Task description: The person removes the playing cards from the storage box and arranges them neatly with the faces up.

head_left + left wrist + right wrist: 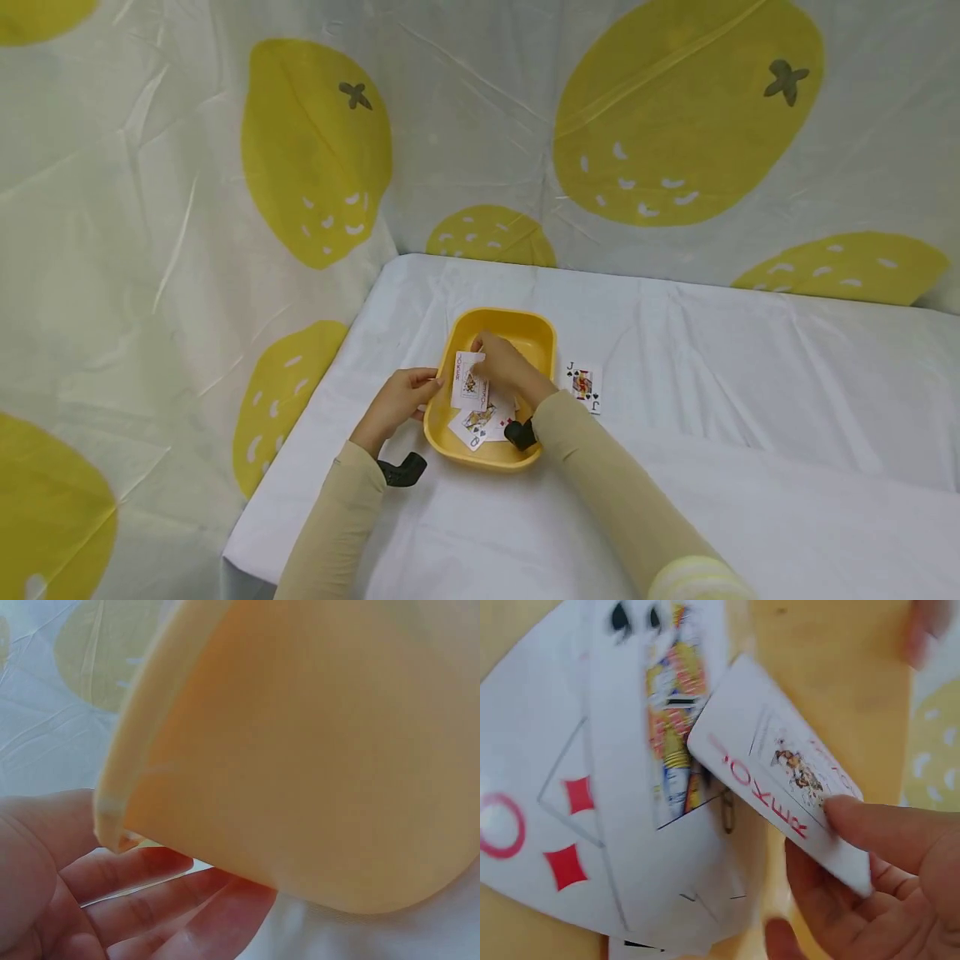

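Note:
A yellow plastic tray (517, 313) lies on the white-covered table with several large playing cards in it. My right hand (506, 362) is over the tray and pinches a joker card (780, 761) between thumb and fingers, tilted above the others. Beneath it, a queen of spades (474, 429) and a card with red diamonds (567, 866) overlap in a loose fan. My left hand (397, 404) holds the tray's left side, its fingers (217, 915) reaching under the tray wall and its thumb by the rim.
A jack of spades (584, 386) lies face up on the table, just right of the tray. White cloth (720, 400) with wrinkles covers the table. Curtains with a yellow lemon print (315, 150) hang along the left and back edges.

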`<state>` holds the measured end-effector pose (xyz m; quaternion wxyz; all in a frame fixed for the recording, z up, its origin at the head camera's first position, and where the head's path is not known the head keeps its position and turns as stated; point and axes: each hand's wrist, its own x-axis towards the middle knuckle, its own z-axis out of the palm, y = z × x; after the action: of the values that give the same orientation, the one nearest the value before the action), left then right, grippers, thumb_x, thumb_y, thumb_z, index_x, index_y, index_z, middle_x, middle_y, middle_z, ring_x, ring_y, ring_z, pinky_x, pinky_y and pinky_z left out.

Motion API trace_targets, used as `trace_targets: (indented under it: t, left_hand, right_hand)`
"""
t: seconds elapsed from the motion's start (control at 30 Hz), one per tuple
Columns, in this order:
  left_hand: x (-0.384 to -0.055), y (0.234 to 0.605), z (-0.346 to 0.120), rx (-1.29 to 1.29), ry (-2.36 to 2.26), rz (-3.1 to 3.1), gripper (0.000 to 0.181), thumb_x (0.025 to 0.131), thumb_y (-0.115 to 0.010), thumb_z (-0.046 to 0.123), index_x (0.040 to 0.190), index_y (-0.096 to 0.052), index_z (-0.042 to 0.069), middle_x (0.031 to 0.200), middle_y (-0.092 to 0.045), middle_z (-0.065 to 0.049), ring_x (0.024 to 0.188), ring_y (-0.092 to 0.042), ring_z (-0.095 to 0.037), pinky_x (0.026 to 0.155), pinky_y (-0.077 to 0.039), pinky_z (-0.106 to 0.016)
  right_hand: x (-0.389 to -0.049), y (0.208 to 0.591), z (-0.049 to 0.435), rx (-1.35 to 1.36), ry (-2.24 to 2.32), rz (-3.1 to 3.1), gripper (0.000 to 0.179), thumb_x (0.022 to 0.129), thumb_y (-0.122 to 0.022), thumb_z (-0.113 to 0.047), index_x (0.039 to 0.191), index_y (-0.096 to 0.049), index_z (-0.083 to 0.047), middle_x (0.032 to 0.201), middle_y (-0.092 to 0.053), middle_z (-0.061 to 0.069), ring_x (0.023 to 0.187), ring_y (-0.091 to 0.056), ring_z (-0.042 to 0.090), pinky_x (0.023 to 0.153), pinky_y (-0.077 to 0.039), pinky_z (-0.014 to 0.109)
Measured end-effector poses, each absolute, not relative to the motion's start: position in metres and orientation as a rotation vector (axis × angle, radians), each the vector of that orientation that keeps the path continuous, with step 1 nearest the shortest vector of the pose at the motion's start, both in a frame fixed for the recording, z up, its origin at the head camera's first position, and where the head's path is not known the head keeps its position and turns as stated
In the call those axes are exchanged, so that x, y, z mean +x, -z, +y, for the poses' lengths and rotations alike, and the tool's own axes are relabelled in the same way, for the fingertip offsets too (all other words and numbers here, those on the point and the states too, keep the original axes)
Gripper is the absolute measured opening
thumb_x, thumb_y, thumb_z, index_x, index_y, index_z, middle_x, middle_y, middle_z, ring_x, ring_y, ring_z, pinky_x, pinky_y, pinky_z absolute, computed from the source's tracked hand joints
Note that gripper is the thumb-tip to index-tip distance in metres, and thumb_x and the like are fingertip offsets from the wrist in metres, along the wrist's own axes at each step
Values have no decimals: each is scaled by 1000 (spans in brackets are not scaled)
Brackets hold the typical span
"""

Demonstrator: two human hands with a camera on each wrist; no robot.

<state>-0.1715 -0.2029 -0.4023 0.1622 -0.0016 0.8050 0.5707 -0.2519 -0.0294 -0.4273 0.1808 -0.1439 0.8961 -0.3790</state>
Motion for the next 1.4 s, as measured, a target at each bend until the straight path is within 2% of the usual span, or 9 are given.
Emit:
trace_targets:
  t: [0.07,0.23,0.57,0.8,1.07,1.4]
  left_hand:
    - [-175,408,-205,-7,-1638,2298,36,92,-52,13,122,-51,-7,108,-58,-24,89,-60,-35,62,-54,-37]
    - [-185,431,-211,-64,-1631,2342,35,90,-56,18,120,-56,0,103,-62,-15,81,-62,-24,57,-54,-34]
    - [-186,433,-210,-99,-1607,2367,35,89,-56,19,120,-56,1,103,-62,-13,79,-62,-22,56,-54,-34]
    - [-186,433,-211,-113,-1597,2372,35,89,-57,19,120,-57,2,101,-62,-11,77,-62,-21,57,-54,-34]
    - [-185,432,-211,-117,-1586,2382,35,89,-57,20,120,-56,3,103,-62,-11,77,-62,-21,57,-54,-33]
    - [-185,433,-211,-115,-1593,2375,36,90,-56,20,121,-55,3,103,-62,-11,78,-62,-20,58,-54,-33]
  right_hand:
    - [-255,426,-26,-339,1285,2416,22,85,-60,-4,104,-48,-5,90,-55,10,74,-53,21,64,-48,29]
    - [-260,417,-16,-269,1605,2164,25,87,-56,-2,110,-47,-3,99,-53,16,78,-56,25,66,-53,39]
    - [-264,396,22,-284,1653,2165,27,87,-59,-11,111,-48,-9,101,-57,13,80,-57,26,63,-53,35]
    - [-263,389,68,-269,1680,2216,30,87,-59,-13,114,-47,-6,105,-56,15,77,-57,25,61,-53,33]
    - [-258,400,127,-142,1656,2298,35,88,-59,-19,118,-46,-5,107,-53,16,80,-55,25,63,-52,32]
    - [-239,431,183,16,1599,2324,43,88,-59,-21,123,-43,-3,110,-51,15,83,-52,21,61,-50,29]
